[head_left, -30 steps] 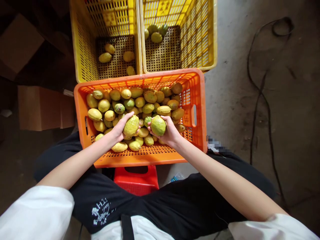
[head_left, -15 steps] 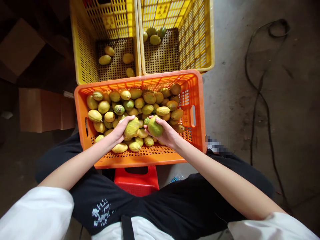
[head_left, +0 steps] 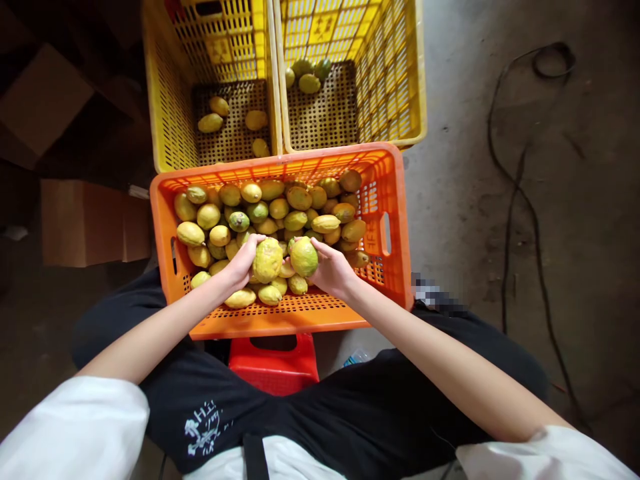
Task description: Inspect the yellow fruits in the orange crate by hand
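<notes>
Over the orange crate [head_left: 280, 325], my left hand [head_left: 243, 261] is closed around a yellow lemon [head_left: 268, 261] with blotchy skin. My right hand [head_left: 333, 268] grips a greener, yellow-green lemon [head_left: 304, 257] a short gap to the right. Both fruits are held up side by side, with the fingers mostly hidden beneath them. Under the hands, a heap of yellow and green lemons [head_left: 270, 190] fills much of the orange crate.
Beyond the orange crate stand two yellow crates: the left one [head_left: 173, 100] holds several yellow lemons, the right one [head_left: 390, 87] several greener ones. A red stool [head_left: 273, 367] sits between my legs. Cardboard boxes [head_left: 83, 223] are at left; a black cable [head_left: 537, 233] lies on the floor at right.
Both lemons have been turned in my hands, so different sides now face up. The right one shows more yellow and has shifted slightly left. The crates look the same.
</notes>
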`<state>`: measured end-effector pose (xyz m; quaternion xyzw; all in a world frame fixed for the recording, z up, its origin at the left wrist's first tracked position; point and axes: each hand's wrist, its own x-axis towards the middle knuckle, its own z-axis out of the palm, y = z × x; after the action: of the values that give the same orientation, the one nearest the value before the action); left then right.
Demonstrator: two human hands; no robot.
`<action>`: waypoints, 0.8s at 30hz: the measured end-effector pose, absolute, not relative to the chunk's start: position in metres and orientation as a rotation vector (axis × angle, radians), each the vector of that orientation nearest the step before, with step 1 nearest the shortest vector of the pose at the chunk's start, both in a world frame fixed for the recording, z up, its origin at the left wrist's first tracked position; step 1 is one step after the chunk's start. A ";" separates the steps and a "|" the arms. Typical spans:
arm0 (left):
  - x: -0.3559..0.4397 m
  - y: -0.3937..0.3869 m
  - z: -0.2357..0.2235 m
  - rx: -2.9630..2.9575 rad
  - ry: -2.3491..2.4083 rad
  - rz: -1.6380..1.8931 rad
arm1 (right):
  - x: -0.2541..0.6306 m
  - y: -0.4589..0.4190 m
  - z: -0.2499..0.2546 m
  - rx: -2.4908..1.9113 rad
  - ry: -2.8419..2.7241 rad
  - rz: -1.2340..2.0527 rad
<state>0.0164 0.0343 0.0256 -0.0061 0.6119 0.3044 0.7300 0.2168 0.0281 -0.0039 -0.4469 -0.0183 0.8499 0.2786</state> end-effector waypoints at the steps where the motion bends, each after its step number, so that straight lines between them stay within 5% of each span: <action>1: 0.016 0.035 0.026 -0.011 1.359 0.665 | 0.218 0.029 -0.003 -1.200 -0.043 2.282; 24: 0.013 0.036 0.027 -0.194 1.397 0.653 | 0.210 0.035 0.000 -1.418 0.132 2.111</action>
<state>0.0130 0.0364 0.0265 -0.0876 0.6302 0.2946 0.7130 0.2104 0.0350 -0.0004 -0.5325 0.0496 0.7925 0.2931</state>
